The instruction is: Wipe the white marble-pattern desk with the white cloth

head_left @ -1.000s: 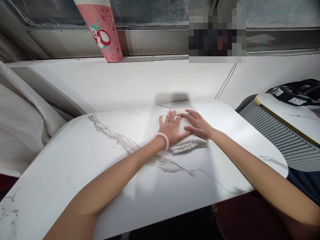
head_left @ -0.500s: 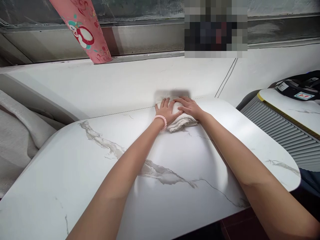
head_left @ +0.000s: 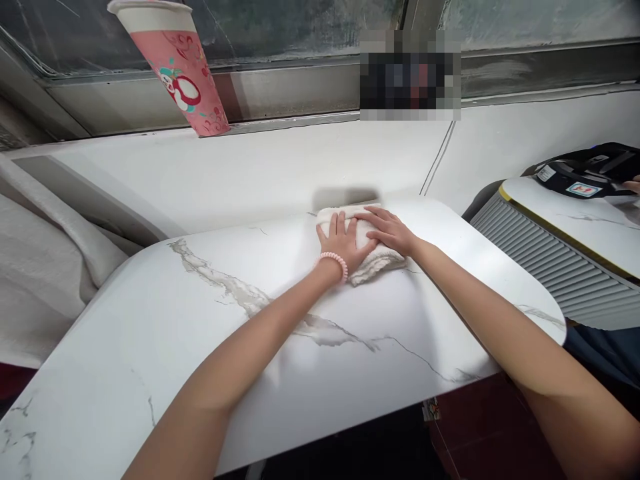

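Note:
A folded white cloth (head_left: 367, 233) lies on the white marble-patterned table (head_left: 320, 380), close to the table's far edge by the wall. My left hand (head_left: 344, 241) rests flat on the cloth's left part with its fingers spread; a pink coiled band (head_left: 336, 259) circles that wrist. Beside it, my right hand (head_left: 393, 230) lies palm down on the cloth's right part, fingers stretched out and apart. Both arms reach across the tabletop. The cloth's underside and the palms are hidden.
A tall pink paper cup (head_left: 185, 77) stands on the window ledge. Pale grey fabric (head_left: 45, 267) hangs at the left. On the right, a second table with a ribbed side (head_left: 560, 260) carries a black strapped device (head_left: 580, 177), with part of another person's hand (head_left: 634, 185) beside it.
My hands and the cloth have shifted slightly back from the wall and to the right. The view has tilted up, showing more of the cup. Another person's hand has appeared at the right edge.

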The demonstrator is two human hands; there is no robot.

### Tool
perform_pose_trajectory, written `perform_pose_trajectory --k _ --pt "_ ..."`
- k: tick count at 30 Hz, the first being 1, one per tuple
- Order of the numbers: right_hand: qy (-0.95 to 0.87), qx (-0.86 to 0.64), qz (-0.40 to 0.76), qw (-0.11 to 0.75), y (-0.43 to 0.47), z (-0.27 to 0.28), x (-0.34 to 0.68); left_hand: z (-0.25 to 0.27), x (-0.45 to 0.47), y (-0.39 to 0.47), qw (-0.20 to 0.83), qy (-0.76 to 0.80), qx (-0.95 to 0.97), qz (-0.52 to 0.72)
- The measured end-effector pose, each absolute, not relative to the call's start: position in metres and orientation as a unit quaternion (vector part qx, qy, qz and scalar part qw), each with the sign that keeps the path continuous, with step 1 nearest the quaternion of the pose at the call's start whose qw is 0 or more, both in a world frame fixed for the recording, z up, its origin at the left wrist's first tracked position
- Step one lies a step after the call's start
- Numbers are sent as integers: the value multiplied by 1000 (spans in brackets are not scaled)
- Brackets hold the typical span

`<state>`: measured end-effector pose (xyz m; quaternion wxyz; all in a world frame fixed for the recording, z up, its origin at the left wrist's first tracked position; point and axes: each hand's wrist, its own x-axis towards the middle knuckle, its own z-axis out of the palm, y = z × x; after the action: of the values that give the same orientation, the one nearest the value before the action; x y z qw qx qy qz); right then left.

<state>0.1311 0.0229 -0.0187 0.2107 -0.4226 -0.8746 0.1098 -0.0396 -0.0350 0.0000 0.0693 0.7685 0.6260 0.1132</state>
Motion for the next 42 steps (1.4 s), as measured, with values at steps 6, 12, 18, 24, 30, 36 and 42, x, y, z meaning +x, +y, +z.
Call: perform_pose_trajectory --k 6,12,18,24,30,36,42 --pt "-898 -386 108 181 -41 -16 157 2 -23 -104 85 616 776 108" --pt "-900 -374 108 198 -108 -9 183 3 -2 -156 99 588 795 111" --pt "-885 -406 115 194 -156 -3 211 4 25 -190 122 553 816 115" --pt "-875 -433 123 181 -169 -3 233 2 47 -195 134 528 830 122" --pt "-868 -449 102 187 -132 -7 239 3 53 -162 133 518 835 129" --pt "-861 -464 75 193 -74 -11 228 -3 45 -104 128 536 820 155" --pt "-851 -472 84 214 -9 -18 213 -2 31 -47 136 552 809 148"
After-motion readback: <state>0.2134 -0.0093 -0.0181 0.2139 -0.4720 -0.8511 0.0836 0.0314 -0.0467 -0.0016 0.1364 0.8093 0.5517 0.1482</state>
